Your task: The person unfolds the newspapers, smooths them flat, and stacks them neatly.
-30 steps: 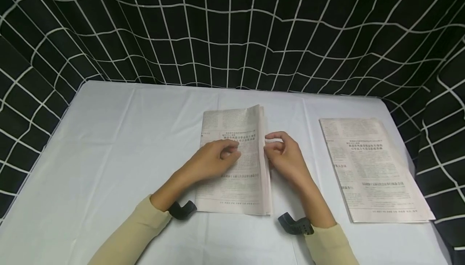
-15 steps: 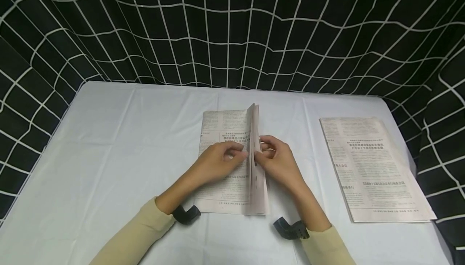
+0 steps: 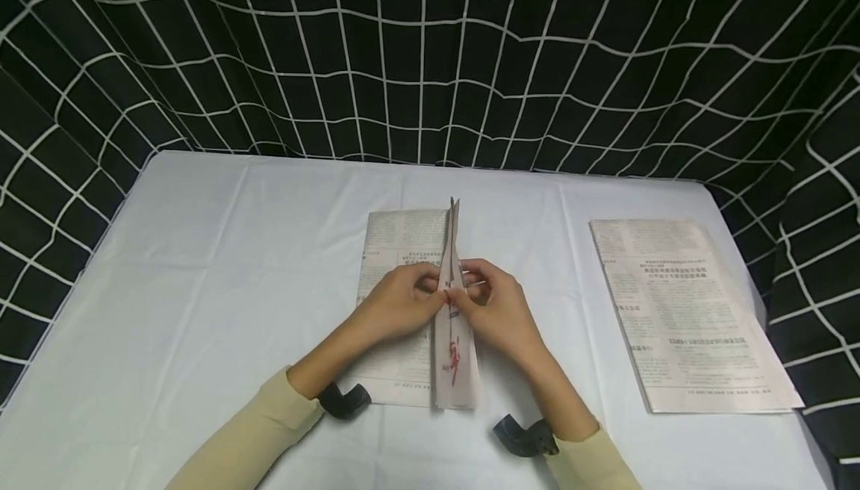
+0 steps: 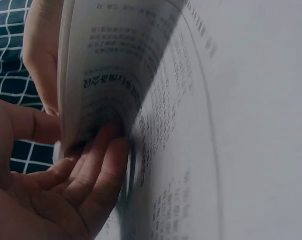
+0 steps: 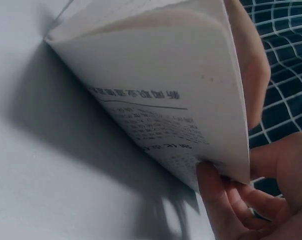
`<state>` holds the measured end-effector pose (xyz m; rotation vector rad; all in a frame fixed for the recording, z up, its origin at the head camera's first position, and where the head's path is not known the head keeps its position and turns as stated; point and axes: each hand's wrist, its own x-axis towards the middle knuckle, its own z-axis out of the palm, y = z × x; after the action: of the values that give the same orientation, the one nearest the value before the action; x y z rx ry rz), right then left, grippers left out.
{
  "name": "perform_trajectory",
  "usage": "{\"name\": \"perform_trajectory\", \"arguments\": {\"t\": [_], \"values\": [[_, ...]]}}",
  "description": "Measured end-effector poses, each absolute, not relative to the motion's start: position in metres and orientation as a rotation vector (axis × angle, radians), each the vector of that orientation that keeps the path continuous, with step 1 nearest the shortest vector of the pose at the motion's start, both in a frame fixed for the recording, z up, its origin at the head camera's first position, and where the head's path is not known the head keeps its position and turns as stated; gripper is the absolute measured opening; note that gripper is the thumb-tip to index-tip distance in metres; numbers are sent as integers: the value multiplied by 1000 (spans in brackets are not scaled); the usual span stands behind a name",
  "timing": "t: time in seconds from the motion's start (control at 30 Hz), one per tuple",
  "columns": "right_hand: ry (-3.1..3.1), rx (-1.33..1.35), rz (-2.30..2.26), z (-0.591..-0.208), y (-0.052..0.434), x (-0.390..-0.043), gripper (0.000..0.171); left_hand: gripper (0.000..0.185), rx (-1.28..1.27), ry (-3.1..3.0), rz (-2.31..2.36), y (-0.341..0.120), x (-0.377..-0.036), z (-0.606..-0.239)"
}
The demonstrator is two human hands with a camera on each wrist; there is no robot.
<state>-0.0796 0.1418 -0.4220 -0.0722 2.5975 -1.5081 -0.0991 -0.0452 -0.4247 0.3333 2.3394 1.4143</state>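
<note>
A folded newspaper (image 3: 396,232) lies mid-table, its right part lifted upright into a narrow fan with red print on the raised pages (image 3: 455,370). My left hand (image 3: 399,299) pinches the raised edge from the left, and in the left wrist view its fingers (image 4: 103,175) lie against the printed inner side. From the right, my right hand (image 3: 500,311) pinches the same edge; the right wrist view shows a finger (image 5: 213,190) against the outer page (image 5: 156,60). Both thumbs meet near the top edge of the raised pages.
A second folded newspaper (image 3: 678,311) lies flat at the right of the white-covered table (image 3: 222,288). Dark cloth with a white grid (image 3: 430,64) hangs behind and at the sides. Black bands (image 3: 527,438) sit on both wrists.
The right part of the newspaper has risen from nearly flat to upright. My right hand has moved left with it, and my left hand has come to pinch the raised edge.
</note>
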Motion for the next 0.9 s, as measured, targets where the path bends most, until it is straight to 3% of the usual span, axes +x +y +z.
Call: {"name": "perform_trajectory", "arguments": {"t": [0.33,0.63,0.9], "values": [[2554,28,-1531,-427,157,-70,47,30,301,2321,1484,-61,-98,-428],[2560,58,-1509,-431,180,-57,49,42,124,1845,1860,-123,-87,-422],[2583,92,-1458,-432,199,-43,49,44,33,1820,1881,-167,-74,-423]]}}
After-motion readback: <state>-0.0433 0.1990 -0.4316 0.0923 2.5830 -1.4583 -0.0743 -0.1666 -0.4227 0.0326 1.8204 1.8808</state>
